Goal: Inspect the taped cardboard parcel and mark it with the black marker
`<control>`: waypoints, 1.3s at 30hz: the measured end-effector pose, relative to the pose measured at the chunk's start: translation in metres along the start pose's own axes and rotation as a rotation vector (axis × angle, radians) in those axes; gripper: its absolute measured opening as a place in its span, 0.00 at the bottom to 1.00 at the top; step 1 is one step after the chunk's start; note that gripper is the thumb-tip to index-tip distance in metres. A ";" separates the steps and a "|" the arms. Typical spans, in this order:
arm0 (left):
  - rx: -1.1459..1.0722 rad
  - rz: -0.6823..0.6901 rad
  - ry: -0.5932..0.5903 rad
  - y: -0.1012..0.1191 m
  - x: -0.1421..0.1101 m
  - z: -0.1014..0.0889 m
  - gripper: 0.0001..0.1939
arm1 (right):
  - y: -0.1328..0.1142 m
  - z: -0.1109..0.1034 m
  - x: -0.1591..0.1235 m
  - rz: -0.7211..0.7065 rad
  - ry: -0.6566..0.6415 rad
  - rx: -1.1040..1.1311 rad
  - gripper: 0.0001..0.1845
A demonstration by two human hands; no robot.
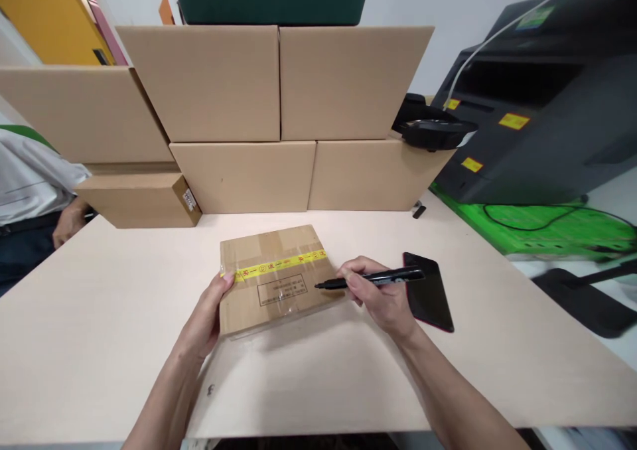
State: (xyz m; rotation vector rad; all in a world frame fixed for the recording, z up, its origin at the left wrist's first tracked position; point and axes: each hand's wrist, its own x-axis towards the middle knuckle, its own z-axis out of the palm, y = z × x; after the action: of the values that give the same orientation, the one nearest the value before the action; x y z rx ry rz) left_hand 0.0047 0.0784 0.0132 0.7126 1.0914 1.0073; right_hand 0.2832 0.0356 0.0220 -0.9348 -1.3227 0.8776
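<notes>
Taped carton [279,277] held mid-table [114,344], before the stacked boxes [223,85]; left hand [205,314] clasps its left edge, thumb on top. Right hand [381,300] pinches black marker [388,277], tip beside the printed frame [283,290], contact hard to tell; firm left bracing and light pen pressure would suit. Dark flat device [436,299] beside right hand.

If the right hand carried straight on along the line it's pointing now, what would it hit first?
Likely the taped carton: the black marker in the right hand points across its top face. Whether the tip hovers or touches is unclear from this view.
</notes>
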 end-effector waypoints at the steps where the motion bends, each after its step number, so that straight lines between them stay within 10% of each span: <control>1: 0.007 -0.002 0.004 0.000 0.000 0.000 0.33 | -0.002 0.001 -0.001 -0.019 -0.005 -0.049 0.14; 15: 0.008 0.014 -0.007 -0.003 0.001 -0.001 0.34 | -0.021 0.017 -0.005 -0.045 -0.069 -0.278 0.15; 23: -0.017 0.052 -0.059 -0.005 0.001 -0.001 0.35 | 0.009 -0.009 0.004 -0.192 0.320 -0.434 0.10; 28: -0.090 0.056 -0.075 -0.009 0.000 -0.003 0.37 | 0.057 -0.045 0.017 -0.110 0.003 -0.965 0.16; 33: -0.177 0.062 -0.072 -0.010 -0.005 -0.003 0.38 | 0.096 -0.060 0.019 -0.058 -0.121 -1.097 0.31; 39: -0.259 0.067 -0.055 -0.016 -0.003 -0.009 0.39 | 0.110 -0.057 0.020 -0.027 -0.184 -1.153 0.27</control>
State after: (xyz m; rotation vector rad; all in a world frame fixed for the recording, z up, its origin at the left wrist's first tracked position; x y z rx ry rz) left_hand 0.0008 0.0693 -0.0019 0.5654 0.8743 1.1555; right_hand 0.3420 0.0933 -0.0730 -1.7132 -2.0288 0.0902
